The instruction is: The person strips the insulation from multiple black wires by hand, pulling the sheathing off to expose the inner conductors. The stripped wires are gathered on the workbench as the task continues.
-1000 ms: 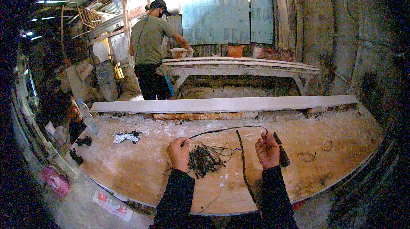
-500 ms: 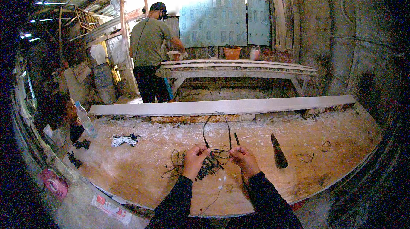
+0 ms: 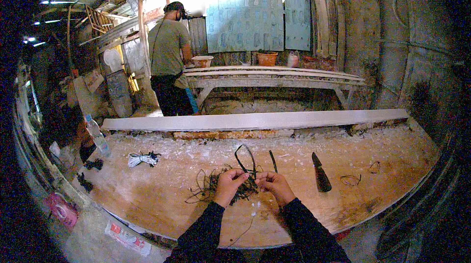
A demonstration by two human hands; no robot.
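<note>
Black wire loop (image 3: 247, 159) pinched between left hand (image 3: 229, 184), right hand (image 3: 275, 186) fingers

A dark pointed tool (image 3: 321, 174) lies on the worktop (image 3: 147, 197). Left of it sit a white cord bundle (image 3: 140, 159) and a plastic bottle (image 3: 97, 136). Beyond it stands a person (image 3: 169, 62).

On the worktop (image 3: 162, 199): 1 tangle of dark cord (image 3: 216, 187), 1 white cord bundle (image 3: 140, 159), 1 dark pointed tool (image 3: 321, 174), 1 plastic bottle (image 3: 97, 135), 2 small wire loops (image 3: 351, 180). Behind it: 1 long white plank (image 3: 255, 121), 2 clay pots (image 3: 267, 58), 1 other person (image 3: 169, 59).
</note>
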